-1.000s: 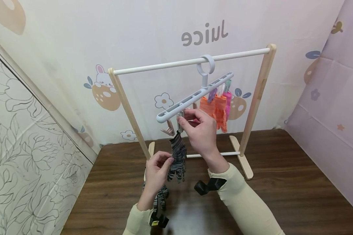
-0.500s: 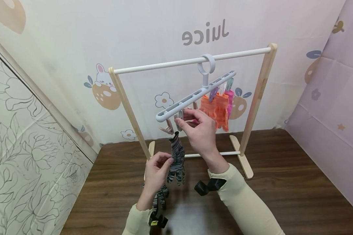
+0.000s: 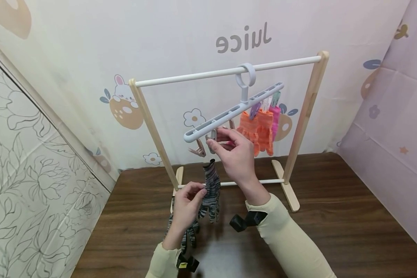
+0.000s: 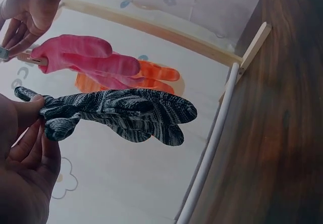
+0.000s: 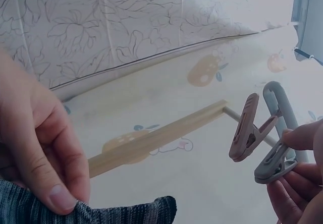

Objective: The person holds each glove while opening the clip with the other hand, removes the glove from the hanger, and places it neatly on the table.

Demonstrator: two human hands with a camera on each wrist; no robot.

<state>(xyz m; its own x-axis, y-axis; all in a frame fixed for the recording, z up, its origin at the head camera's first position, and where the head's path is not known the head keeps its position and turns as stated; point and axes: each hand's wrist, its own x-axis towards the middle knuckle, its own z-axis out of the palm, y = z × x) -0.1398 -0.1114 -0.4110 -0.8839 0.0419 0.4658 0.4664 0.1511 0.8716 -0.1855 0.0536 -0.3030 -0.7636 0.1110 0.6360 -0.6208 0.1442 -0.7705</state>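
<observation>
My left hand (image 3: pixel 189 202) pinches a black-and-grey striped knit glove (image 3: pixel 212 189) near its cuff, and the glove's fingers hang downward. In the left wrist view the glove (image 4: pixel 126 108) is seen whole, held between thumb and fingers. Above it, my right hand (image 3: pixel 238 154) pinches a grey clothespin (image 5: pixel 275 161) attached under the left half of the pale blue hanger (image 3: pixel 226 117). A gap separates the glove's cuff from this clothespin. Just left of it dangles a light brown clothespin (image 3: pixel 199 148) with nothing in it. A second striped glove (image 3: pixel 191 235) lies on the table, partly hidden by my left forearm.
The hanger hooks over the white bar (image 3: pixel 194 78) of a wooden rack (image 3: pixel 307 112). Orange gloves (image 3: pixel 265 131) and a pink glove (image 3: pixel 275 119) hang from clothespins at its right end. Another pink glove (image 4: pixel 86 57) hangs behind my right hand. The dark wooden table (image 3: pixel 333 231) lies below.
The striped glove's cuff has come away from the grey clothespin and moved lower with my left hand. My right hand stays on the clothespin, while the hanger has swung slightly.
</observation>
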